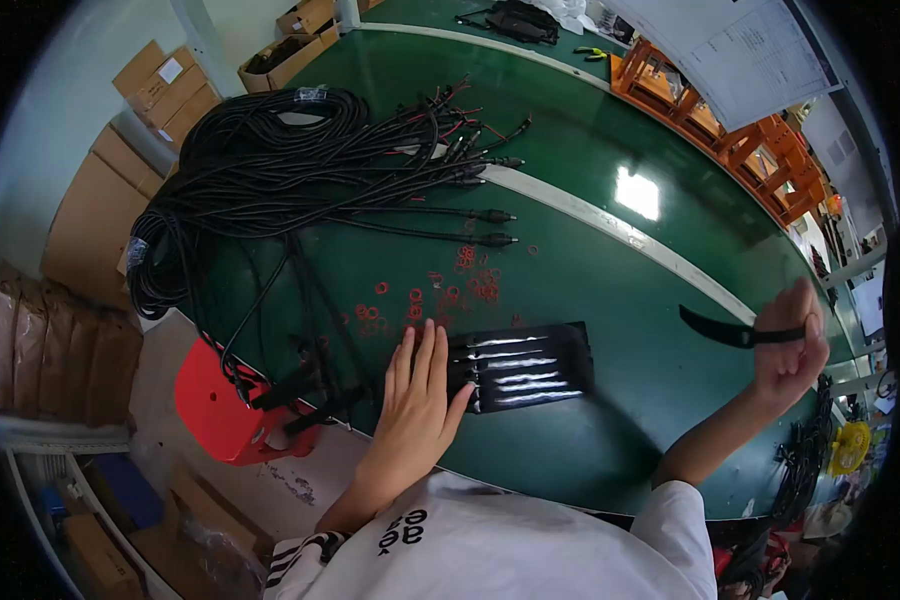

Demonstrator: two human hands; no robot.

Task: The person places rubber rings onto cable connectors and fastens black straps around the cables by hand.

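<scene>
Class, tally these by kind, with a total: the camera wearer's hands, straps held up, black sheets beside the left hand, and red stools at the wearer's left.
Left hand and right hand: 2
Black strap: 1
Black sheet: 1
Red stool: 1
Total: 5

The left hand (415, 400) hides part of the black sheet (526, 366), and print on the white chart (722, 62) is illegibly small.

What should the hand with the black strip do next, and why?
Maybe bring the strip toward the cables: the right hand holds it up, away from them, while the left hand rests at the sheet's left end.
</scene>
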